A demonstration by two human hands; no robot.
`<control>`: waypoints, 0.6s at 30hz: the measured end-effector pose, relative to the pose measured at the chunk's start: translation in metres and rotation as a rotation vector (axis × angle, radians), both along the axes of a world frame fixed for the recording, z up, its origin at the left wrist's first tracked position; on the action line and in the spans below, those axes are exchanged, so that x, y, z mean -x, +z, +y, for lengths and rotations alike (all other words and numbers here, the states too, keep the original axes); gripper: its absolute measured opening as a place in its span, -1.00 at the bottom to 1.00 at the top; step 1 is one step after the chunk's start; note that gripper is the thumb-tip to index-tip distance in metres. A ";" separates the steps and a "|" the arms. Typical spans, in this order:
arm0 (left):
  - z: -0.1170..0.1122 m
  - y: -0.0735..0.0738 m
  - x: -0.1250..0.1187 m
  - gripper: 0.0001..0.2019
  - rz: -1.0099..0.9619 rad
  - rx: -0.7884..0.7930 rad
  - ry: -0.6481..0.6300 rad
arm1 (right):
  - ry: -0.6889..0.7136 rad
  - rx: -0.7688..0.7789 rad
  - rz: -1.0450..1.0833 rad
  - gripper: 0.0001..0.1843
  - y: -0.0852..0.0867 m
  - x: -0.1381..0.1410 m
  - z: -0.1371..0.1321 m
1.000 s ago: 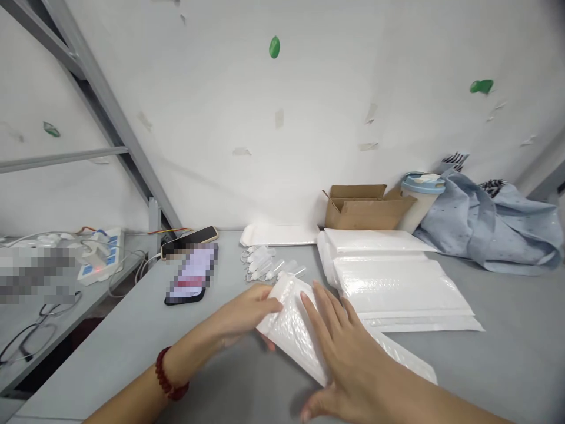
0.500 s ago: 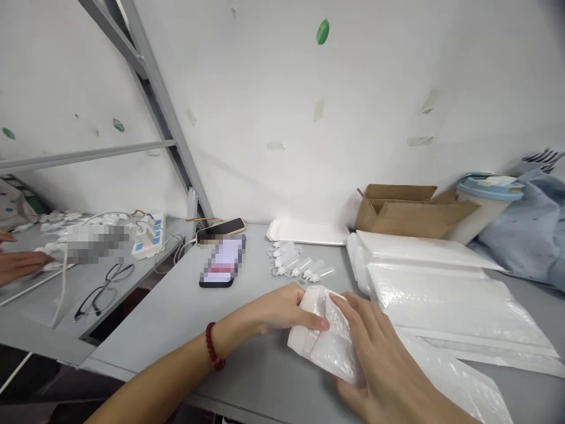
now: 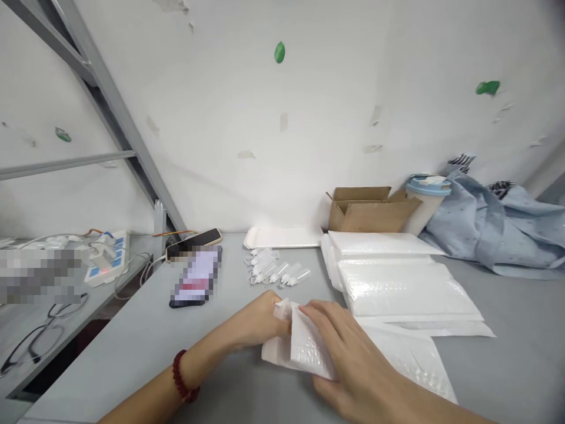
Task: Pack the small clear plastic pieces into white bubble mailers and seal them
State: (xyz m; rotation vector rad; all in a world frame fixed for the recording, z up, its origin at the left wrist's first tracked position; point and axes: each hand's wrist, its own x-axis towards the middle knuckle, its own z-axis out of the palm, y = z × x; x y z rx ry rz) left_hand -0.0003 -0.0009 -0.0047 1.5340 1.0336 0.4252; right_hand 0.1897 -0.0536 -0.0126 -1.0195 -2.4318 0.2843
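Observation:
A white bubble mailer (image 3: pixel 304 350) lies on the grey table (image 3: pixel 132 347) in front of me, its near end folded up. My left hand (image 3: pixel 253 324), with a red bead bracelet at the wrist, pinches the mailer's folded flap at its left end. Pressing down on top of the mailer, my right hand (image 3: pixel 348 359) curls its fingers over the folded edge. Just behind the hands lie several small clear vials with white caps (image 3: pixel 273 270).
A stack of white bubble mailers (image 3: pixel 397 282) lies to the right. Behind it are a cardboard box (image 3: pixel 371 209), a lidded cup (image 3: pixel 426 200) and a blue cloth (image 3: pixel 494 229). Two phones (image 3: pixel 196 265) lie at left; a power strip (image 3: pixel 106 265) and glasses (image 3: pixel 30 344) are on a lower shelf.
The mailer's end has been folded over further and now lies flatter on the table. Both hands stay on it; the camera has swung back to the right.

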 end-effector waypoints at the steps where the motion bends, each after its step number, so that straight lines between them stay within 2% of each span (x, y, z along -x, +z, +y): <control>1: 0.002 0.000 0.001 -0.74 0.046 -0.019 0.004 | -0.002 0.007 -0.012 -0.25 0.000 0.000 0.000; 6: 0.026 0.003 0.021 -0.74 0.225 -0.110 0.160 | -0.058 0.045 -0.025 -0.46 -0.002 -0.003 0.007; 8: 0.034 0.003 0.032 -0.74 0.305 -0.251 0.243 | -0.094 0.043 -0.012 -0.48 -0.002 -0.004 0.010; 11: 0.043 0.001 0.045 -0.78 0.557 -0.573 0.350 | -0.143 0.053 -0.008 -0.48 -0.002 -0.005 0.012; 13: 0.046 -0.002 0.050 -0.78 0.706 -0.699 0.384 | -0.165 0.082 -0.013 -0.48 -0.001 -0.007 0.013; 18: 0.048 -0.008 0.051 -0.69 0.816 -0.687 0.346 | -0.179 0.122 -0.011 -0.50 -0.003 -0.010 0.015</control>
